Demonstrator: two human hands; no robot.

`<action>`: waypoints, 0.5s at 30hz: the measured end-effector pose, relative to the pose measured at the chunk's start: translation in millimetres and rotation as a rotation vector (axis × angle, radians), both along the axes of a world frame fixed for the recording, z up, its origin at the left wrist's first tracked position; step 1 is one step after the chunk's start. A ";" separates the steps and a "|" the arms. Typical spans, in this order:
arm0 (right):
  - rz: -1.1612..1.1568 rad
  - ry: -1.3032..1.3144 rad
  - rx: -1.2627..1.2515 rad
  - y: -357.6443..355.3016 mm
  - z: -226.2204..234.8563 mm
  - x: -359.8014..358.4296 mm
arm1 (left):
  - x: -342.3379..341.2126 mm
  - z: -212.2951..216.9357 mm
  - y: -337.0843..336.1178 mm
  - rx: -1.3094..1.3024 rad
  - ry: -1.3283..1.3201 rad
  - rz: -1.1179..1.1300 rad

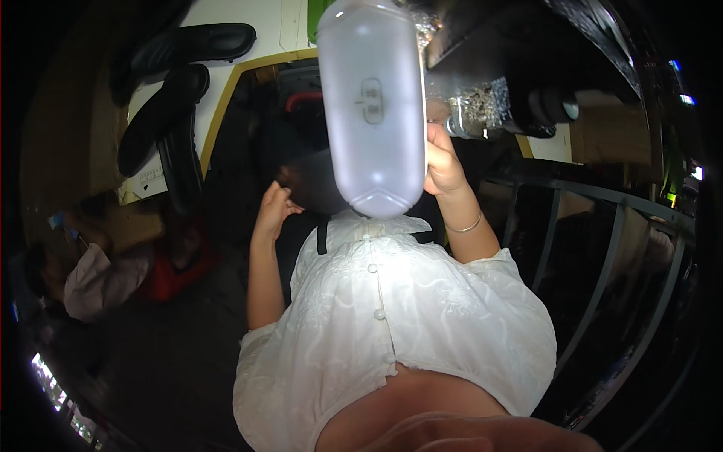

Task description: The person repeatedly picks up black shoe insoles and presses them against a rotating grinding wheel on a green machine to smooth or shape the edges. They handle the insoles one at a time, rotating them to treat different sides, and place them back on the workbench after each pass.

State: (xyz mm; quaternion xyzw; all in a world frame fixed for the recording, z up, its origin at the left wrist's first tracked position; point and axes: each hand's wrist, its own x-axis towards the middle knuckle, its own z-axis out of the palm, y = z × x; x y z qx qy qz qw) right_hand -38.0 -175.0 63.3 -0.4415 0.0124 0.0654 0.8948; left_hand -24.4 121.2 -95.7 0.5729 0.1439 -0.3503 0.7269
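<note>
Far left: black sole-shaped pieces [169, 102] on the white tabletop [263, 36], overlapping in places. Likely light, rubbery, bendy, hard to damage; smooth faces may slip, so pinch the edges at the narrow waist. Left of centre: left hand [274, 209], fingers curled, can't tell if loaded. Centre: pale oval housing [369, 154]. Right: right hand [443, 162] curled, partly hidden behind it, near shiny metal fitting [471, 124]; grip can't tell.

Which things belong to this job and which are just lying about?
Likely in the job:
right hand, near the shiny metal machine part; contact unclear
left hand, curled; any hold unclear
possibly the pale oblong casing

Apparently just around:
black shoe-shaped pieces, untouched on the white tabletop
red object at left
railing at right
</note>
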 end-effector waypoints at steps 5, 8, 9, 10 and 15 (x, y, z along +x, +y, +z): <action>0.015 -0.005 -0.287 8.2 20.6 14.1 | -17.2 -29.8 -47.7 0.188 -0.436 -0.361; -0.010 -0.050 -0.601 3.1 19.3 16.0 | -12.9 21.1 -83.3 0.391 -0.624 -0.477; -0.037 -0.116 -0.668 1.6 16.3 15.3 | -10.1 37.8 -91.0 0.358 -0.647 -0.416; -0.060 -0.185 -0.735 -1.6 10.6 14.8 | -7.8 49.7 -97.5 0.326 -0.671 -0.351; -0.347 -0.315 -0.231 -53.5 -9.0 -7.4 | 12.3 87.5 -112.3 0.347 -1.214 -0.083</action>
